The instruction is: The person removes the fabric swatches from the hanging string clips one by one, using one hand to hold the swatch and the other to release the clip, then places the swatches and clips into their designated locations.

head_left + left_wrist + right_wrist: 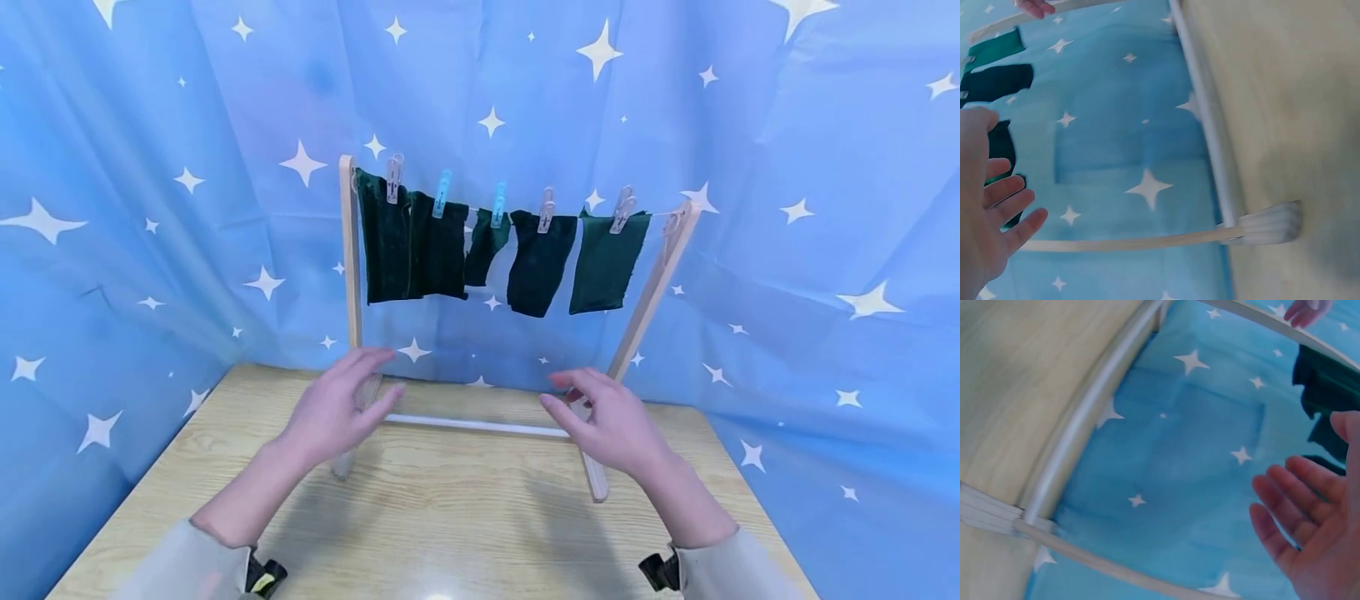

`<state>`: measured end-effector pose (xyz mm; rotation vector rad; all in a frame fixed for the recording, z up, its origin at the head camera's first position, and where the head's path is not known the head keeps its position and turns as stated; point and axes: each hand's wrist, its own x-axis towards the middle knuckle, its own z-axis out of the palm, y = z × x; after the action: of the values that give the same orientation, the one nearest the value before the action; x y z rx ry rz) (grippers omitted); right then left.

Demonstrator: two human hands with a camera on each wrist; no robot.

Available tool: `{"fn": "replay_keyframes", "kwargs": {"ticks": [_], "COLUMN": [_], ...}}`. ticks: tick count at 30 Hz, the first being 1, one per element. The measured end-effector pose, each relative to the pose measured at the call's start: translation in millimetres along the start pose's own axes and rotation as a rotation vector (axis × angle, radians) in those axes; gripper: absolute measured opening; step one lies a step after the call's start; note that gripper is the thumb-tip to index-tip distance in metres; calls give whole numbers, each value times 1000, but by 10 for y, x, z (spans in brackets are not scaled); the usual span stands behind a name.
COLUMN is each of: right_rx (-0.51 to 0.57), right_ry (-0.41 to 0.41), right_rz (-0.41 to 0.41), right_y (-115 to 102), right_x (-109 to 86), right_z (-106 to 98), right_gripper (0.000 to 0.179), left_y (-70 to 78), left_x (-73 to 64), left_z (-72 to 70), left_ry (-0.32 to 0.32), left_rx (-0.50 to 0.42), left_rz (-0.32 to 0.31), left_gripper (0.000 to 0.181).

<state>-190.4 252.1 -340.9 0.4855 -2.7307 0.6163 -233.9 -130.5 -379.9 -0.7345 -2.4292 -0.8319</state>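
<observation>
A small wooden drying rack [350, 250] stands on the table, with a line strung between its two posts. Several dark green cloths [543, 262] hang from the line, the smallest of them a narrow piece [486, 250] in the middle. Clothespins hold them: blue ones [442, 193] left of centre, pale pinkish ones [547, 210] elsewhere. My left hand [341, 408] hovers before the left post's foot, fingers spread and slightly bent, holding nothing. Level with it, my right hand [611, 417] is in front of the right post, its fingers relaxed and holding nothing. Both palms face inward.
A white bar [472, 425] joins the rack's feet low over the light wood table [450, 500]. Behind and at both sides hangs a blue curtain [810, 208] with white stars. Dark straps [264, 577] circle both wrists at the grey sleeves.
</observation>
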Motion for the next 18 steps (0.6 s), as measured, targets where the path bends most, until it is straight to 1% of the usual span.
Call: {"fn": "replay_keyframes", "kwargs": {"ticks": [3,7,9,12,13,15,18], "right_rx": [18,35,38,37,33,29,21], "right_ry": [3,-3,-2,-4,-5,-8,-12], "right_rz": [-2,8,10,1,-4,-13,-23], "right_y": [-55,-120,-150,-191,-204,-230,-264], "right_x": [81,209,263,321,335,351,372], "right_z": [-110,-215,-260,-308,-318,-334,-349], "right_gripper": [38,38,38,37,37,37,36], "left_y": [-10,3,24,64,83,122,183], "left_x": [169,470,627,826,876,950,1009], "left_z": [-124,-317,-400,-489,-509,-536,-556], "left_ry": [92,189,240,311,324,328,308], "left_rx": [-137,-278,-312,-319,-326,-340,-367], "left_rz": [-30,-110,-141,-185,-204,-243,-290], "left_gripper": [42,39,39,40,41,43,49]}}
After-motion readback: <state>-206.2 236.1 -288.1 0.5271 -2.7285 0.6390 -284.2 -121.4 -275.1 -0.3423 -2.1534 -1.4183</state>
